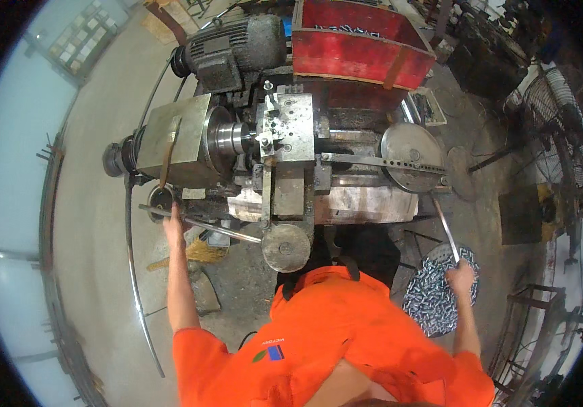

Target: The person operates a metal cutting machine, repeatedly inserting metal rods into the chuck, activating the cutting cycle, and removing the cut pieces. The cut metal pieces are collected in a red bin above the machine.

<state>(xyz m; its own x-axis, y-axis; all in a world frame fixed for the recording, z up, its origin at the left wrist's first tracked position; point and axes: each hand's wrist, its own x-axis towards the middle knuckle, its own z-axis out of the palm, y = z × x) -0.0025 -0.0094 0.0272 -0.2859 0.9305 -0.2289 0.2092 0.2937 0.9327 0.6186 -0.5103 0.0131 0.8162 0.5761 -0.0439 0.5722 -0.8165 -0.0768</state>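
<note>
At the lathe (284, 142), left fingers (172, 218) wrap a long lever (203, 224); right fingers (461, 275) clasp a thin rod (444, 227).

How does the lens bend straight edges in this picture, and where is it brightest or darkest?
Head view: fisheye bows the long rod at left; corners are black; pale wall at left is washed out; the lathe centre stays sharp, the right hand slightly soft.
</note>
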